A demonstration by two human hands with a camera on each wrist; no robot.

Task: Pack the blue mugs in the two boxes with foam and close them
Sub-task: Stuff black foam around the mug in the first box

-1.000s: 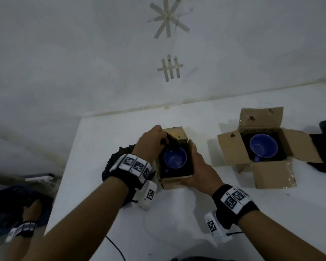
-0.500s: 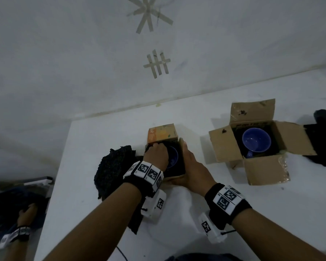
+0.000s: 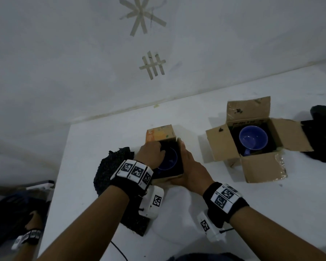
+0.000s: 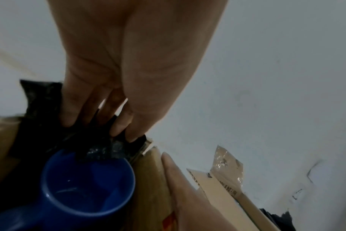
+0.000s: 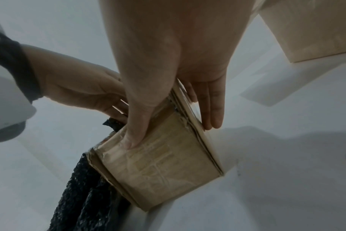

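A small cardboard box [image 3: 169,178] with an orange printed flap [image 3: 159,133] stands in front of me on the white table [image 3: 233,213]. A blue mug [image 3: 168,159] sits in it, ringed by black foam [image 4: 101,150]. My left hand [image 3: 151,153] reaches into the box's left side, its straight fingers [image 4: 118,125] pressing foam down beside the mug [image 4: 87,184]. My right hand [image 3: 188,166] grips the box [image 5: 164,168], thumb [image 5: 134,137] on the front face, fingers [image 5: 211,112] along the right side. To the right, an open box [image 3: 260,166] holds a second blue mug [image 3: 253,137] in foam.
A heap of black foam sheet [image 3: 113,166] lies left of the small box, reaching the table's left edge. More dark material [image 3: 322,134] lies at the far right. A wall rises behind the table. Another person's hand [image 3: 29,238] shows at lower left, off the table.
My left hand has moved from the box's far-left corner down into the box, pushing the foam beside the mug. The right hand keeps its hold on the box.
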